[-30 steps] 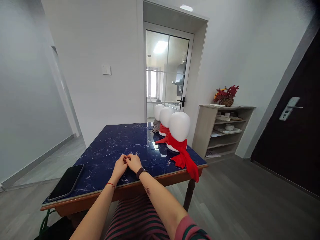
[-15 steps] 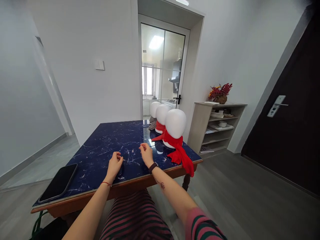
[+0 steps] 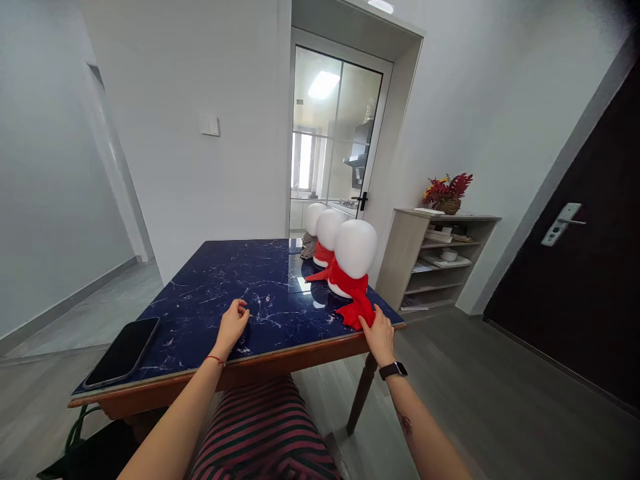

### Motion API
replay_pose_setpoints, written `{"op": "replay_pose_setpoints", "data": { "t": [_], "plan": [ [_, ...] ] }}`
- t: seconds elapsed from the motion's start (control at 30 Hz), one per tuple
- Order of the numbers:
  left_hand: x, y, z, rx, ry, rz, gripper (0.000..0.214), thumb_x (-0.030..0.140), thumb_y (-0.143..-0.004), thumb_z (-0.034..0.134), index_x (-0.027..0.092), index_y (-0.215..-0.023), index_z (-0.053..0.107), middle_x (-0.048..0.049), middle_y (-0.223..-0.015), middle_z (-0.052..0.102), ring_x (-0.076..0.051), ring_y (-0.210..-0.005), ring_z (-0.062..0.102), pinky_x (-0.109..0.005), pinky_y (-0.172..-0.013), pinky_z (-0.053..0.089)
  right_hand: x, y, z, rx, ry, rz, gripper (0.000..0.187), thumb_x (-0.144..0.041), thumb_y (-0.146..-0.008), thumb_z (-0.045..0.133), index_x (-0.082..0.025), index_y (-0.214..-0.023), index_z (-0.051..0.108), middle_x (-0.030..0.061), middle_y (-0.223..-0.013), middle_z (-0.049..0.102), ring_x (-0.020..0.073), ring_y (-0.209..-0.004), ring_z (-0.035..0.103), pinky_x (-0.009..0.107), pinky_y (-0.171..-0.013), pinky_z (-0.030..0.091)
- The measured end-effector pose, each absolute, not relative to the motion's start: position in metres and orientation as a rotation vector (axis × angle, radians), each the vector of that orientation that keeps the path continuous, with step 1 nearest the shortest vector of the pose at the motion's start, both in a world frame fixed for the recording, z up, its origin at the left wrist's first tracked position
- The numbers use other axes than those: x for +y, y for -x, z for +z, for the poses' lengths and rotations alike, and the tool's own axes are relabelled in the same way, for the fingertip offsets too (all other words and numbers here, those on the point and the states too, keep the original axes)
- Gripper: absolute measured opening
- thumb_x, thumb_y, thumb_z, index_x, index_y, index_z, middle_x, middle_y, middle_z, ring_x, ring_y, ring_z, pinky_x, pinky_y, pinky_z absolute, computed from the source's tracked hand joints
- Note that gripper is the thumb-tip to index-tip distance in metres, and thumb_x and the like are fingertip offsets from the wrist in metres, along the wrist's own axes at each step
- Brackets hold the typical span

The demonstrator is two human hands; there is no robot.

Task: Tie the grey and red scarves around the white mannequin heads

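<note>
- Now right hand has reached red scarf, fingers at its tail; firm grip or not, can't tell.
- Scarf wraps nearest white form, table's right side; work apparently centres there.
- Left hand stays half-open, empty.

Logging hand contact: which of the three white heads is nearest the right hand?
The frontmost white head, whose red scarf extends to the right hand; the other two stand in line behind it, farther off.
</note>
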State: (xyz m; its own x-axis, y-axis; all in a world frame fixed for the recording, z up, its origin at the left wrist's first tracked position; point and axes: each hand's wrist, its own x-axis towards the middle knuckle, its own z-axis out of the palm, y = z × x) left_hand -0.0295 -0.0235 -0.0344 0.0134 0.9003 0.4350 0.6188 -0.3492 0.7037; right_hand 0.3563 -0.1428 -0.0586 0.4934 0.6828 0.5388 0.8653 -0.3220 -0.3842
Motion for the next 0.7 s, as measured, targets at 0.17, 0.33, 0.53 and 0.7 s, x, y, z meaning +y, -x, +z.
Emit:
{"op": "replay_pose_setpoints", "data": {
  "t": [0.17,0.33,0.53,0.7],
  "plan": [
    [-0.029,0.024,-0.028,1.535,-2.082,1.226,0.018,0.028,-0.078,0.043,0.021,-0.092,0.051,0.0018,-0.067,0.056,-0.015,-0.058,0.055,-0.027,-0.06,0.042,-0.132,-0.343,-0.043,-1.296,1.898,-0.075,0.045,-0.032,-0.082,0.048,-0.014,-0.123,0.048,0.0131,-0.095,0.066,0.0255,-0.087,0.062,0.036,-0.077,0.042],
    [-0.047,-0.019,-0.026,1.365,-2.225,1.163,0.022,0.022,-0.08,0.042,0.02,-0.099,0.053,-0.0003,-0.075,0.058,-0.016,-0.066,0.056,-0.028,-0.068,0.044,-0.12,-0.319,-0.039,-1.007,1.457,0.378,0.058,-0.05,-0.071,0.057,-0.015,-0.116,0.047,0.0085,-0.089,0.065,0.021,-0.078,0.063,0.031,-0.065,0.048],
    [-0.077,-0.095,-0.027,0.931,-2.47,0.902,0.037,0.017,-0.078,0.05,0.022,-0.114,0.055,-0.0056,-0.109,0.06,-0.017,-0.096,0.058,-0.03,-0.088,0.045,-0.115,-0.288,-0.045,-1.17,1.344,0.625,0.044,-0.052,-0.069,0.057,-0.014,-0.09,0.06,0.0082,-0.081,0.067,0.0191,-0.064,0.064,0.027,-0.055,0.048],
    [-0.083,-0.104,-0.025,0.766,-2.625,0.734,0.043,0.019,-0.082,0.047,0.027,-0.124,0.051,-0.0067,-0.129,0.05,-0.021,-0.116,0.05,-0.038,-0.1,0.039,-0.111,-0.316,-0.031,-1.094,1.523,0.391,0.047,-0.055,-0.076,0.046,-0.013,-0.094,0.06,0.0122,-0.085,0.067,0.0233,-0.074,0.063,0.034,-0.067,0.047]
  ]
}}
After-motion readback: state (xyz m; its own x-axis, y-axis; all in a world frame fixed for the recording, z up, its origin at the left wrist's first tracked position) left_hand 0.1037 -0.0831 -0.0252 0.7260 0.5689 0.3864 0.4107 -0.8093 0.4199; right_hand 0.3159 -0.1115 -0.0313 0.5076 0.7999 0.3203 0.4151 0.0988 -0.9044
